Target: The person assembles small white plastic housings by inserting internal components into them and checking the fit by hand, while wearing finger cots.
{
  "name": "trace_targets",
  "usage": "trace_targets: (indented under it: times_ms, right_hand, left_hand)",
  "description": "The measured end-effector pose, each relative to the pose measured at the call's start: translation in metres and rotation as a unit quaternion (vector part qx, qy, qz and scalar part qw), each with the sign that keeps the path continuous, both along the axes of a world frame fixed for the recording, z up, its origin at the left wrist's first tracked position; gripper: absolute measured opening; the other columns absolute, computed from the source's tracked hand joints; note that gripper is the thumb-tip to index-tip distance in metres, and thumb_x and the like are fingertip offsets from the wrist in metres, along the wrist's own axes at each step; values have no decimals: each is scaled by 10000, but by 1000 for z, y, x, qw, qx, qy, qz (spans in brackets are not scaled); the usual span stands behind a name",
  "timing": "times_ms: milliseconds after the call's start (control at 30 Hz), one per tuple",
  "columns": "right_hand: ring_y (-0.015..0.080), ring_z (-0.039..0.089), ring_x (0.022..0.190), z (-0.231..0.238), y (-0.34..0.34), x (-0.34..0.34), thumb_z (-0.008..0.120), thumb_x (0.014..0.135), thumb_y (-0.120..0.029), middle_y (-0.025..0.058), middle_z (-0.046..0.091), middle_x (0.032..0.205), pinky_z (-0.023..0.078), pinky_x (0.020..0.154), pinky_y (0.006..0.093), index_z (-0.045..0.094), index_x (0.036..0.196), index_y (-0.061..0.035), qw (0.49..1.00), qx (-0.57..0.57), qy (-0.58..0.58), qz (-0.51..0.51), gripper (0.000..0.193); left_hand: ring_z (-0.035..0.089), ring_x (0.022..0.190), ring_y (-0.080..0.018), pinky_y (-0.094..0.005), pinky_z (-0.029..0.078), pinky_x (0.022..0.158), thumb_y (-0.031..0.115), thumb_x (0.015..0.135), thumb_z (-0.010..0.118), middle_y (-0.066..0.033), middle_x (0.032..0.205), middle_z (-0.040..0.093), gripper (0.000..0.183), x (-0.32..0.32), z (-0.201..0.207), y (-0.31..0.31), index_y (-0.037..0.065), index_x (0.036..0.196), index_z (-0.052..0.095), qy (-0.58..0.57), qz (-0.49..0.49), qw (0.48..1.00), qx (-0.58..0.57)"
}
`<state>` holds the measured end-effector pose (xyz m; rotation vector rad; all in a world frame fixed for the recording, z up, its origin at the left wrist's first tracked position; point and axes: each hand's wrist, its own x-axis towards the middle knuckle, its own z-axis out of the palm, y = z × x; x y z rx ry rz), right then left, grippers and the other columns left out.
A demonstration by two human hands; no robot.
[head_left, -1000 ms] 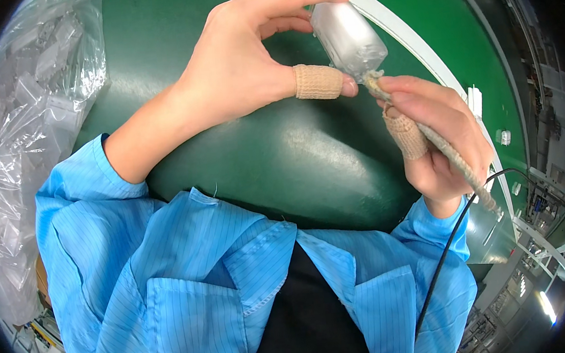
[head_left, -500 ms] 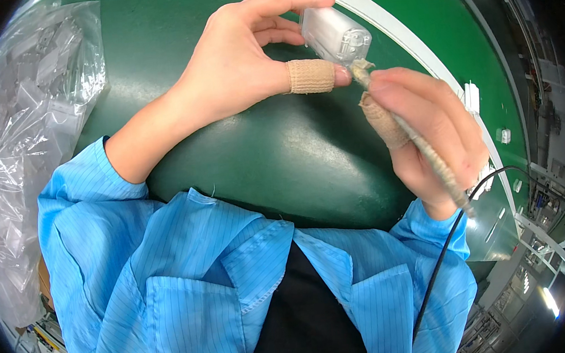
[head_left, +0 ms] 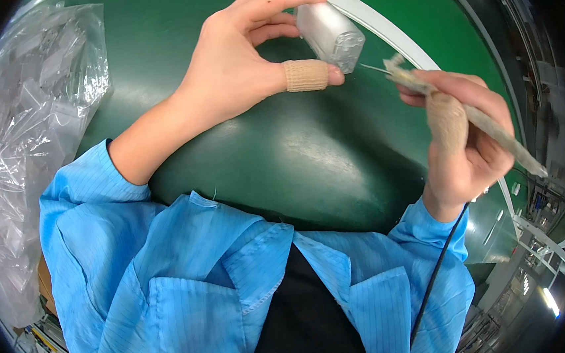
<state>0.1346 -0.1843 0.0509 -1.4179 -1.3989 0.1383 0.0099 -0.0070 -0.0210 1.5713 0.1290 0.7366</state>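
Observation:
Between the thumb and fingers of my left hand is a small, clear and whitish plastic case, held tilted above the green table. A tan bandage wraps that thumb. My right hand grips a thin tool wrapped in pale tape like a pen. From its front end a fine metal tip points left toward the case, a short gap away from it. The right thumb also wears a tan wrap. Whether the tip is a blade or a needle is too small to tell.
A large clear plastic bag full of translucent pieces lies on the left. The green tabletop has a white curved edging strip at the far right. A black cable runs down past my right sleeve.
My right hand has drawn back to the right with the tape-wrapped tool, leaving the case, and the metal tip now shows. My left hand and the case have shifted slightly left.

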Motion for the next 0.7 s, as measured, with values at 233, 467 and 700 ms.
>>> trace_targets:
  times_ms: [233,467,700]
  right_hand:
    - [329,657,891,-9,4,9,578,888,-31,234,625,961,563,795,402,553,994,62,996,-48,-41,69,143]
    - [337,649,918,-14,2,12,535,921,-44,233,577,1033,588,775,446,520,1040,60,994,-65,16,84,160]
    - [341,645,929,-19,3,14,518,932,-54,233,569,1037,586,774,462,510,1063,56,994,-50,38,92,171]
  left_hand:
    - [530,1112,-167,-292,459,937,17,633,852,-90,1254,483,747,34,-32,26,17,1300,516,-354,-147,912,147]
    - [532,1109,-176,-299,460,942,22,640,849,-103,1246,490,741,33,-25,21,7,1300,512,-326,-149,921,152]
    - [533,1103,-177,-303,461,942,39,662,842,-115,1246,492,726,-11,19,2,-7,1303,504,44,-74,996,-20]
